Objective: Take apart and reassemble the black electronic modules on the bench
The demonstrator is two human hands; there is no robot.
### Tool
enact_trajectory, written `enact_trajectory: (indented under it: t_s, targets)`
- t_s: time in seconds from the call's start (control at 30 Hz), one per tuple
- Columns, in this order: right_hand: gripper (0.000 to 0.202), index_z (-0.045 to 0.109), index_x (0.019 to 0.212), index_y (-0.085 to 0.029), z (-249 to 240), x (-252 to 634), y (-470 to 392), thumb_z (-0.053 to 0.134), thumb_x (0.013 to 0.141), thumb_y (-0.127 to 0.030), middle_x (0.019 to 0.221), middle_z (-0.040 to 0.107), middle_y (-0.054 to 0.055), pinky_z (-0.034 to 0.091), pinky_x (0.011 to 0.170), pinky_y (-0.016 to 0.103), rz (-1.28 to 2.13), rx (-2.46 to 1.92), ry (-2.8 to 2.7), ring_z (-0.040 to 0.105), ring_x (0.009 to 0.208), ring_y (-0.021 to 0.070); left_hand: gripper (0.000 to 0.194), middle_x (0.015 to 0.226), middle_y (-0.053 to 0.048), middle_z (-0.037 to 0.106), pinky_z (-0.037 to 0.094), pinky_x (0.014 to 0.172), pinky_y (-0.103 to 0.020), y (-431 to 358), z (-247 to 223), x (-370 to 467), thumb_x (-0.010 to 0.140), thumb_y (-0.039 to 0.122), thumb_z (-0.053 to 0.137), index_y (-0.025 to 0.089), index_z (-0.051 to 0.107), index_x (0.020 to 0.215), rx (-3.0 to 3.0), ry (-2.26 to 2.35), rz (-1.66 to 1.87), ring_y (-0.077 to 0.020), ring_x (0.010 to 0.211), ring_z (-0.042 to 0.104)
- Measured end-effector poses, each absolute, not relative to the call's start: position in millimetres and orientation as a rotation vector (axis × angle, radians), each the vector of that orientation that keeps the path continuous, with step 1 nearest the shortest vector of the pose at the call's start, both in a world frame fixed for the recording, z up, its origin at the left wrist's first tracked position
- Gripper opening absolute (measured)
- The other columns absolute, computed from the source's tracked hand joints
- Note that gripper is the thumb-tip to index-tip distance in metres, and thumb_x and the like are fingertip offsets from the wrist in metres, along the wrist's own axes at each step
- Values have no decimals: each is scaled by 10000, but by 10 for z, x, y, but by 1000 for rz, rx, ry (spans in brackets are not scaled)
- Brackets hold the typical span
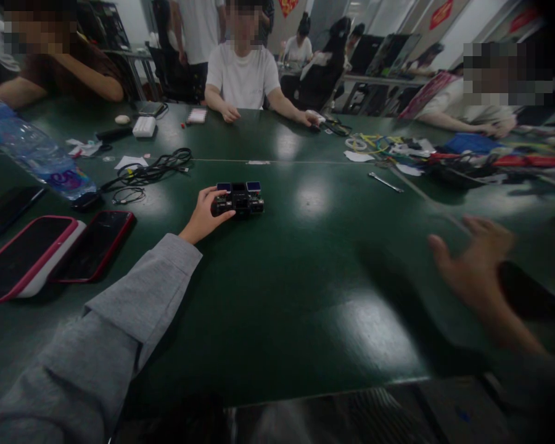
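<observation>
A small black device [241, 198] with two bluish square panels on top rests on the dark green table [277, 296], near its middle. Thumb and fingers of my left hand [207, 214] grip the device at its left end. Off to the right, my right hand [478, 259] is raised over the table, blurred by motion, its thumb and fingers apart and nothing between them. A metal wrench [385, 182] lies between the device and my right hand, farther back.
Phones [95, 245] and a tilted plastic bottle [39, 154] are at the left, beside black cables [160, 168]. Tangled cables and a blue item [474, 143] cover the back right. Across the table sits a person in a white shirt [243, 74]; others sit on both sides.
</observation>
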State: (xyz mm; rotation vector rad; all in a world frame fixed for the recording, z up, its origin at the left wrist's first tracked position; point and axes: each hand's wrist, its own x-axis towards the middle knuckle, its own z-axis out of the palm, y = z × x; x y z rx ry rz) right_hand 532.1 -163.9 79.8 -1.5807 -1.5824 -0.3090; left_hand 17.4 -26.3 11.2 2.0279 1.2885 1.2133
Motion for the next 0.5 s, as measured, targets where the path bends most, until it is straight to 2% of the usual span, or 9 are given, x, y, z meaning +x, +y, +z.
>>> enact_trajectory:
  t_s: [0.07,0.13,0.2,0.3,0.37,0.5]
  targets:
    - [696,483,1477,-303,612,4836,-1283,442,921,-719,1469,488,175,300,1152,624,-355,-1481,-1731,357,1442,363,593,1472,-130,360,478,1083,-602,-260,112,168,793,455,788,254,562,1303,2025,1293,1206,-368,1372,459]
    - [675,416,1502,-221,436,4115,-970,411,973,-639,1494,443,195,340,1117,656,-201,-1405,-1908,370,1425,384,595,1472,-131,359,482,1079,-599,-255,109,163,793,460,785,256,561,1305,2029,1298,1201,-367,1375,455]
    - [610,382,1501,-239,337,3376,-756,440,994,-572,1548,380,174,350,1113,644,-82,-1281,-2136,357,1436,373,597,1467,-130,366,489,1073,-592,-249,103,162,790,462,787,260,561,1305,2043,1299,1207,-367,1379,448]
    - [548,392,1467,-229,317,2660,-587,547,983,-436,1578,335,164,319,1162,583,-76,-1094,-2324,321,1460,346,606,1449,-134,378,499,1066,-578,-241,92,167,780,462,793,253,564,1301,2058,1287,1235,-364,1378,446]
    - [491,435,1413,-206,328,2514,-519,579,967,-351,1542,369,175,346,1146,576,-71,-1088,-2309,349,1435,354,606,1441,-138,382,503,1063,-572,-238,89,174,780,462,791,247,566,1300,2060,1281,1245,-359,1371,454]
    - [330,514,1259,-205,310,2609,-414,579,945,-282,1337,500,159,507,981,557,88,-1197,-2184,529,1229,349,594,1444,-136,382,500,1066,-570,-237,95,184,790,465,784,258,565,1301,2058,1282,1233,-353,1366,459]
